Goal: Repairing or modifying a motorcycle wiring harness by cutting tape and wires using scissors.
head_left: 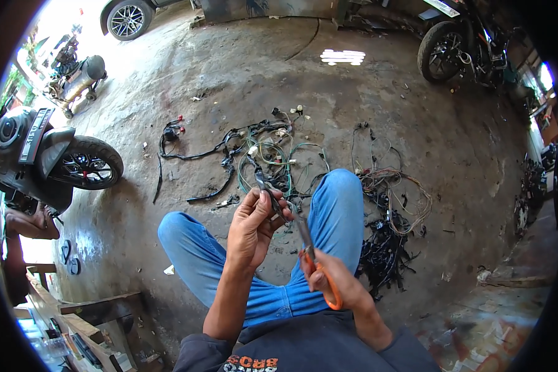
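My left hand is closed around a black-wrapped section of a wiring harness, raised between my knees. In my right hand is a pair of scissors with orange handles, its dark blades pointing up toward my left fingers. Whether the blades touch the harness I cannot tell. The rest of the harness spreads over the floor beyond my hands, with black branches, green and yellow wires and white connectors. A loose coil of brown and pale wires lies beyond my right knee.
A heap of black strips lies beside my right leg. Motorcycles stand at the left and far right. A tank on wheels, a car wheel, slippers, another person's limb and a wooden bench are also around.
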`<state>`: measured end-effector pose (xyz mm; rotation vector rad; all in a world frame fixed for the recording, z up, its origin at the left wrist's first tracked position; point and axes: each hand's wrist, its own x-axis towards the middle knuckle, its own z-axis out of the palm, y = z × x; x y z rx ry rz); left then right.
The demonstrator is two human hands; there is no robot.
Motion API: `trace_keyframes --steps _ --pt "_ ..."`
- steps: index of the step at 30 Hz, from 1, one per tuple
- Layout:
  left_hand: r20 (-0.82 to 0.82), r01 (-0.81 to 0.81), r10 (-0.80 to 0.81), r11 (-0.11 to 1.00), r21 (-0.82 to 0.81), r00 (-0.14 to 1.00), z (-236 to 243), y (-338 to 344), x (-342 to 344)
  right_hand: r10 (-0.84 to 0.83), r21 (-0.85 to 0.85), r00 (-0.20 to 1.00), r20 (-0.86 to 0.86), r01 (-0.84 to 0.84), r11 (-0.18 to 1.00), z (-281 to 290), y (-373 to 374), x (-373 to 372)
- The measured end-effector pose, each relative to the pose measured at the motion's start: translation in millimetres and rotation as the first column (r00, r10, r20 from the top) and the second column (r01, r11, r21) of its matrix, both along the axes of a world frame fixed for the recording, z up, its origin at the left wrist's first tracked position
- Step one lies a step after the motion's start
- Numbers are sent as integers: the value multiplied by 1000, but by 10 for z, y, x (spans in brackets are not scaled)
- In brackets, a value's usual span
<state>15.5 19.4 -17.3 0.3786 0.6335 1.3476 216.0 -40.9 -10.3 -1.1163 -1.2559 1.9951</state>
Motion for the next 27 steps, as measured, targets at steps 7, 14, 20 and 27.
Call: trace_keyframes --steps 7,14,20,27 --pt "-37 -77 78 997 12 996 -31 -13 74 71 50 992 -103 -66 997 -29 -166 -120" --pt "-54 -54 55 998 33 997 -69 -28 49 112 109 994 4 -112 988 -15 -143 -78" --pt "-67 -42 43 999 17 997 -87 -44 62 119 97 993 8 -119 988 -14 -133 -35" --pt "-116 49 -46 998 30 992 -76 -58 66 19 169 998 66 -30 985 -22 -133 -63"
